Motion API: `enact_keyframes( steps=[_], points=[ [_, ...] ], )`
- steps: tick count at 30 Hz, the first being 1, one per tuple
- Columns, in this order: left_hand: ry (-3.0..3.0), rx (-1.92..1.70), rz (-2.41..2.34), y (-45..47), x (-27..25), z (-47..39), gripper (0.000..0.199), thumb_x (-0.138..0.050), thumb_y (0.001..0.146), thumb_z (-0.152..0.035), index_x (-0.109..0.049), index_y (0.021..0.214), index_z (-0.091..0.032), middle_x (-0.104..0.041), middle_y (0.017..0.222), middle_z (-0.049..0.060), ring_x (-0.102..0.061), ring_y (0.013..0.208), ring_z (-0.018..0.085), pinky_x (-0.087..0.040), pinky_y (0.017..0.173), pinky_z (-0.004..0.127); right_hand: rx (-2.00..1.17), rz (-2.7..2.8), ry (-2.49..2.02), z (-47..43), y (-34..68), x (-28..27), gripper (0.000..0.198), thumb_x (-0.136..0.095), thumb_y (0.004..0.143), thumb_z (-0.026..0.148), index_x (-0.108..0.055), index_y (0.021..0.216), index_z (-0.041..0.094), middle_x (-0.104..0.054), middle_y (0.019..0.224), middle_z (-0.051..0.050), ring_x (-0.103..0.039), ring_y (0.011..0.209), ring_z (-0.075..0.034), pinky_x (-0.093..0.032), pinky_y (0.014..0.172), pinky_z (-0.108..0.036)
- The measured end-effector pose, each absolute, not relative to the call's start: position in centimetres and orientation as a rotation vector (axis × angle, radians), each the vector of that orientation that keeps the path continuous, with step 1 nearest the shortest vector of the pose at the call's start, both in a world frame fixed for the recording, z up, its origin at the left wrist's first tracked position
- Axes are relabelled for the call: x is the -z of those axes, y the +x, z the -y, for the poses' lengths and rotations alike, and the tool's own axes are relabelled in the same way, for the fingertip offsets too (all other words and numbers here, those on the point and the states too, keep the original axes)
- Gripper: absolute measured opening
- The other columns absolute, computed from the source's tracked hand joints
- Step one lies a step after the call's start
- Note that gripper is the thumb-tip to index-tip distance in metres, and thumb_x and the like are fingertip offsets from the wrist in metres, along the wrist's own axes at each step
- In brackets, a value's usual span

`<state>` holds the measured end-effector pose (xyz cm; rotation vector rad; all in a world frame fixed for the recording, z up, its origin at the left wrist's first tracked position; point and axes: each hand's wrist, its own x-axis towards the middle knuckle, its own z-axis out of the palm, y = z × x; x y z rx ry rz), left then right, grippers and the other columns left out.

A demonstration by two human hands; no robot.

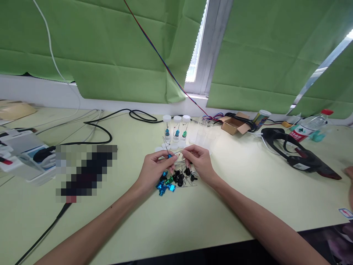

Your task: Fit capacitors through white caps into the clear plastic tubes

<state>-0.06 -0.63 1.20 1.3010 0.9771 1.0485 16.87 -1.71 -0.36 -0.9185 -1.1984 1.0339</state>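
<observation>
Above the middle of the table, my left hand (156,168) pinches a small blue fitting (169,156) with a thin metal wire rising from it. The fingertips of my right hand (199,161) are closed on a thin metal piece (178,152) that reaches toward the blue fitting; whether they touch is unclear. Below my hands lies a pile of loose parts: shiny blue fittings (162,188), a green fitting (169,180), black knob-like pieces (180,180) and thin metal wires (189,186).
Behind my hands stand three white-capped clear vials (177,129) with coloured fittings inside, beside open clear containers (202,134). To the right are a cardboard box (234,124), a black headset (298,156) and a plastic bottle (306,127). Black cables (110,129) cross the left side.
</observation>
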Motion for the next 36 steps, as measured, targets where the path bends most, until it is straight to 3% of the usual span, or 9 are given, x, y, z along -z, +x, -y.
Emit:
enact_keyframes(
  steps=[10, 17, 24, 28, 33, 36],
  points=[
    [1.440, -1.060, -1.014, -0.18, -0.95, 0.61, 0.030, -0.080, 0.068, -0.043, -0.069, 0.079, -0.017, -0.059, 0.055, -0.001, -0.056, 0.046, 0.013, -0.046, 0.049, 0.026, -1.076, 1.206, -0.943, 1.73, 16.94, 0.57, 0.028, -0.072, 0.080, 0.040, -0.061, 0.068, 0.018, -0.055, 0.055, 0.004, -0.049, 0.042, -0.008, -0.040, 0.042, -0.023],
    [1.566, -1.136, -1.005, 0.07, -0.66, 0.83, 0.027, -0.078, 0.070, -0.042, -0.068, 0.075, -0.018, -0.059, 0.067, 0.000, -0.057, 0.045, 0.012, -0.046, 0.047, 0.026, -1.186, 1.132, -0.943, 1.60, 17.19, 0.81, 0.030, -0.073, 0.078, 0.037, -0.057, 0.061, 0.018, -0.052, 0.045, 0.005, -0.043, 0.037, -0.008, -0.035, 0.039, -0.022],
    [1.511, -1.085, -1.000, 0.02, -0.72, 0.71, 0.027, -0.079, 0.069, -0.042, -0.069, 0.076, -0.018, -0.060, 0.059, -0.001, -0.056, 0.045, 0.013, -0.047, 0.048, 0.027, -1.201, 1.125, -0.936, 1.40, 17.11, 0.88, 0.033, -0.072, 0.079, 0.039, -0.057, 0.060, 0.018, -0.050, 0.044, 0.006, -0.042, 0.035, -0.007, -0.034, 0.037, -0.021],
    [1.355, -1.037, -0.987, -0.16, -0.92, 0.50, 0.028, -0.081, 0.067, -0.040, -0.069, 0.078, -0.017, -0.060, 0.056, -0.001, -0.057, 0.047, 0.013, -0.047, 0.051, 0.026, -1.157, 1.137, -0.910, 1.49, 17.11, 0.57, 0.030, -0.070, 0.082, 0.044, -0.061, 0.069, 0.018, -0.054, 0.054, 0.005, -0.045, 0.038, -0.007, -0.035, 0.037, -0.022],
    [1.223, -1.053, -0.936, -0.28, -1.12, 0.40, 0.023, -0.081, 0.069, -0.035, -0.071, 0.076, -0.016, -0.061, 0.061, 0.001, -0.055, 0.053, 0.011, -0.047, 0.054, 0.024, -1.077, 1.272, -0.869, 1.70, 17.28, 0.30, 0.023, -0.073, 0.081, 0.038, -0.069, 0.098, 0.023, -0.058, 0.071, 0.004, -0.051, 0.047, -0.008, -0.044, 0.045, -0.024],
    [1.190, -1.035, -0.913, -0.17, -1.45, 0.57, 0.023, -0.082, 0.068, -0.036, -0.072, 0.075, -0.016, -0.061, 0.060, 0.000, -0.053, 0.053, 0.010, -0.045, 0.053, 0.023, -1.058, 1.299, -0.874, 1.68, 17.21, 0.47, 0.022, -0.073, 0.080, 0.037, -0.072, 0.098, 0.024, -0.060, 0.073, 0.003, -0.052, 0.050, -0.009, -0.044, 0.046, -0.025]
  ],
)
